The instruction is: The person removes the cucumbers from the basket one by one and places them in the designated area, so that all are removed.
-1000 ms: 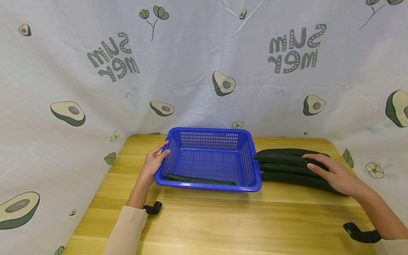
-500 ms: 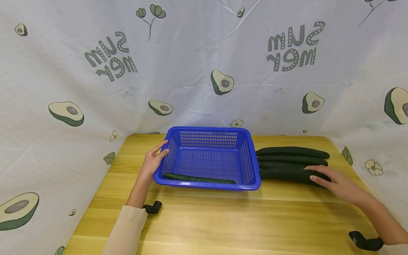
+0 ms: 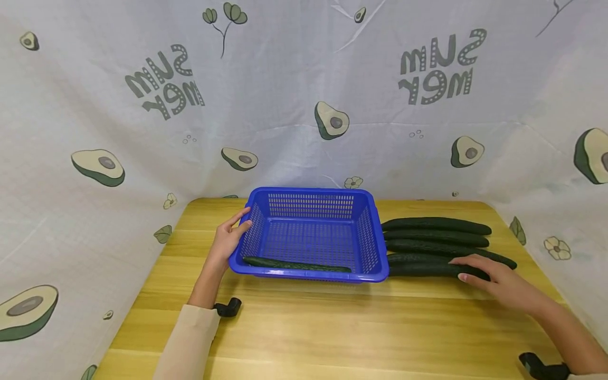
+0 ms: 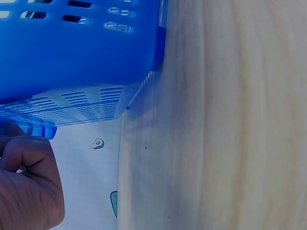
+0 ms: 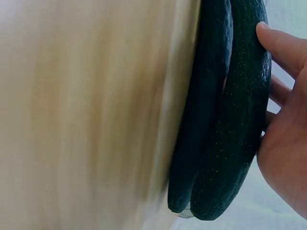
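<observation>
My left hand grips the left rim of a blue plastic basket, its thumb over the inner side. Along the basket's front wall lies one slim green cucumber. To the right, my right hand holds the front cucumber of a row near its right end. In the right wrist view the thumb presses one side of this cucumber while the other fingers are mostly hidden behind it. A second cucumber lies between it and the table.
Several more cucumbers lie side by side right of the basket, their left ends close to its wall. A wooden table carries everything. A white curtain with avocado prints hangs behind and at both sides.
My right hand has come toward the front of the row with its cucumber, uncovering more of the cucumbers behind. My left hand and the basket have stayed in place.
</observation>
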Demonstrator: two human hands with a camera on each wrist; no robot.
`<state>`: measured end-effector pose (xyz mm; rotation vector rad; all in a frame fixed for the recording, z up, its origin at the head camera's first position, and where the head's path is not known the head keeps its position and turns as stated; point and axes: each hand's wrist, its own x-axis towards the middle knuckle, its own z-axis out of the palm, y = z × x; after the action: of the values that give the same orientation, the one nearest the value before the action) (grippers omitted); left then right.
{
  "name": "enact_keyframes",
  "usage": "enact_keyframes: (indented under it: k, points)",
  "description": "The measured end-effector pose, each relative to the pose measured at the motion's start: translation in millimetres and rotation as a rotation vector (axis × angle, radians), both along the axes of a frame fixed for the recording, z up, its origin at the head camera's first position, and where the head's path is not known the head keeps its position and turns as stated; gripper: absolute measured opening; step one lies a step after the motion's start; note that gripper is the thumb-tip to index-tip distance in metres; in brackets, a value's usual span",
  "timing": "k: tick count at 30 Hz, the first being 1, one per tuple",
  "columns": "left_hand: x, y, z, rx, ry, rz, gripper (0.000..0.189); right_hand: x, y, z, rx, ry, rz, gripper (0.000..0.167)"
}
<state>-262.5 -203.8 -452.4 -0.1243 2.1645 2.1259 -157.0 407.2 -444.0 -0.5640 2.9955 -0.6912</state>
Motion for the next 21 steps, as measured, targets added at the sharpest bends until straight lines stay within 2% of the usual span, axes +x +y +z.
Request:
enact_keyframes:
  k: [5,13,21]
  points:
    - [-0.3,0.7,0.3,-0.012,0.003,0.002,0.050,3.3,-2.9,-6.0,0.000,0.031,0.020,0.032]
    - [-0.8,0.4,-1.0,-0.010,-0.003,-0.004,0.052,-0.5,-2.7,-14.0,0.021,0.095,-0.007,0.035]
    - [0.6,1.5,8.4,0.004,-0.037,-0.012,0.052,-2.8,-3.0,-27.4,0.038,0.222,0.020,0.035]
